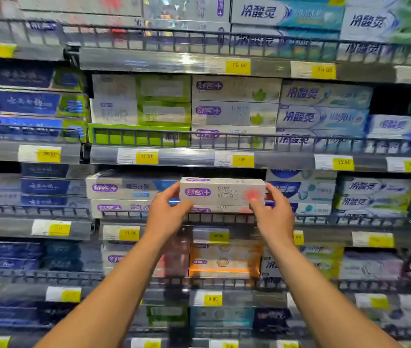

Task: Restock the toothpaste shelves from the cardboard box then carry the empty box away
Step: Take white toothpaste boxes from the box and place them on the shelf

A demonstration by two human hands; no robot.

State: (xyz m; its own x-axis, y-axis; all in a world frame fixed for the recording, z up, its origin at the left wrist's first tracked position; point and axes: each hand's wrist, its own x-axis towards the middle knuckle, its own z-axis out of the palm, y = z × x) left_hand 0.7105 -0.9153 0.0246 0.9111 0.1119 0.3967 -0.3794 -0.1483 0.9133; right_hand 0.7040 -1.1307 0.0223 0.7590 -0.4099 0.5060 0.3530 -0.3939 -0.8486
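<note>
Supermarket shelving fills my view from edge to edge, five or so tiers of boxed toothpaste behind low wire rails [134, 214], each tier fronted by a grey strip carrying yellow price tags [243, 160]. At centre, on the third tier down, I hold a white toothpaste carton [220, 191] with a purple logo and a red mark, lengthwise between both hands — my left hand [165, 212] grips its left end, thumb under the front lower edge and fingers curled behind, while my right hand [273, 212] clasps the right end, thumb on the front face beside the red mark. The carton sits level, on top of a matching carton [220, 209] whose upper edge shows just below it, and just beside a stack of white-and-blue cartons [124, 188] of the same brand to its left. To its right stand pale blue cartons [302, 190] with dark lettering. One tier down, straight below my hands, an orange-and-white carton [224, 259] shows between my forearms. Motion blur smears the outer shelves, so most of the print on the labels is hard to read — the tag under my hands appears to read 8.90.
</note>
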